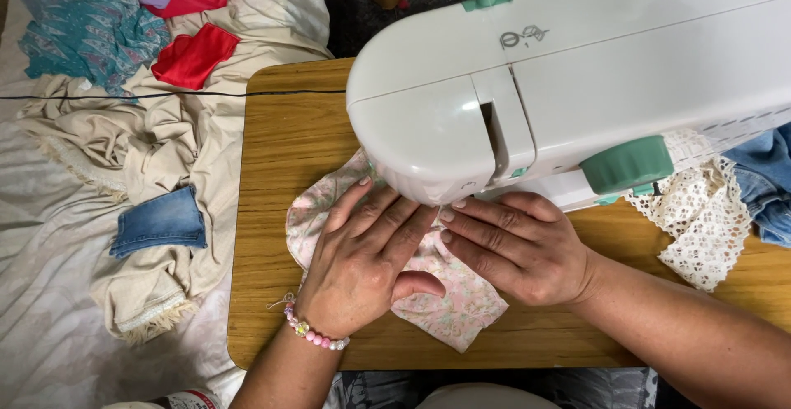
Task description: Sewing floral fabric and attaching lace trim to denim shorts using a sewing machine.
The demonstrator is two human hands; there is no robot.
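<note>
A: How is the cloth point(449, 306) held?
B: It is pressed flat under the left hand point(362, 265) and right hand point(515, 244), fingers spread, nothing grasped, beneath the sewing machine point(577, 79) on the table point(280, 145).

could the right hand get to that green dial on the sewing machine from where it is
Probably yes: the right hand lies flat on the pink floral fabric just below the green dial, and nothing sits between them on the sewing machine front.

Wooden table point(280, 129) beside cloth-strewn bed point(49, 310)
</note>
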